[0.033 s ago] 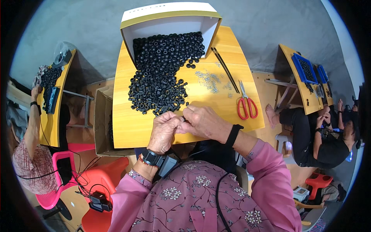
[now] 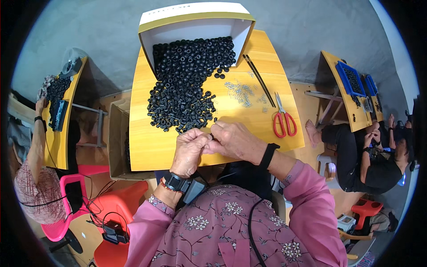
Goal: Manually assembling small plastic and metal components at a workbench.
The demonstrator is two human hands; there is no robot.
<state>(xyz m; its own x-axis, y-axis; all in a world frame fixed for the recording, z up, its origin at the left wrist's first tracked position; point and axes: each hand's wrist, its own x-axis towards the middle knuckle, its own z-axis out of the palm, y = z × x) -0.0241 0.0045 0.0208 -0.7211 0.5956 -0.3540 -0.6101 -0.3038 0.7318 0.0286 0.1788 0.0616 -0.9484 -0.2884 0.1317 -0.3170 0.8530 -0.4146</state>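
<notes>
Near the front edge of the yellow table, my left hand (image 2: 187, 149) and my right hand (image 2: 235, 139) meet with fingers pinched together. A bit of a small black part (image 2: 211, 136) shows between the fingertips; most of it is covered. Just beyond my hands spreads a heap of small black ring-like and plug-like parts (image 2: 180, 104), running back into a tipped white box (image 2: 195, 29) with a gold rim. Small shiny metal pieces (image 2: 240, 93) lie scattered to the right of the heap.
Red-handled scissors (image 2: 284, 122) and a pair of dark chopsticks (image 2: 260, 82) lie on the table's right side. A cardboard carton (image 2: 118, 147) stands at its left. People sit at other tables on both sides, one with a blue tray (image 2: 351, 79). A red chair (image 2: 120, 209) holds cables.
</notes>
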